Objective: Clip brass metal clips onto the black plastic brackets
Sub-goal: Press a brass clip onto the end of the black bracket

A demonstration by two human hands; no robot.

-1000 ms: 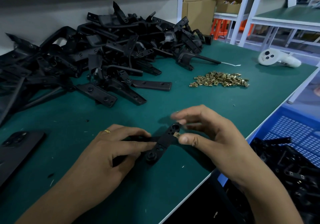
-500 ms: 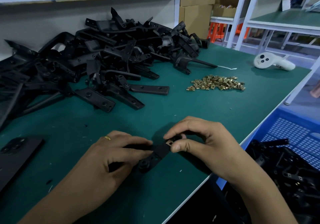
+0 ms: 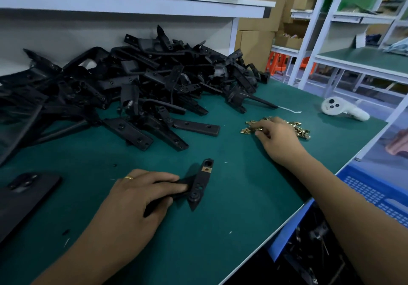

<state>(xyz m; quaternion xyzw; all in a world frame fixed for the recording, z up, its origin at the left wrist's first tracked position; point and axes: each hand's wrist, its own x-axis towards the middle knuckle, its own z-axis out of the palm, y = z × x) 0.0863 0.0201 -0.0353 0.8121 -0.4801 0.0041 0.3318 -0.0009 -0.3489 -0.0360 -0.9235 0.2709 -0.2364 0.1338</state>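
The head camera shows a black plastic bracket point(image 3: 199, 183) pinned flat on the green table point(image 3: 220, 229) by the left hand point(image 3: 141, 194), whose fingers are curled round its near arm, presumably so that the part cannot slide while the other hand is away. One brass clip point(image 3: 206, 169) is already seated near the bracket's far end, just below a round hole. The right hand point(image 3: 276, 138) is stretched to the far right over the loose pile of brass clips point(image 3: 302, 131); its fingertips are bent down into the pile, but whether a clip is pinched between them cannot be told. The clips were probably heaped there to lie within an easy reach. A large stack of unclipped brackets point(image 3: 132, 90) fills the far left. Between the pile and the held bracket the mat is bare, so a straight return path is open. The table's right edge point(image 3: 287, 214) runs close beside the forearm, with a blue crate point(image 3: 375, 194) below it.
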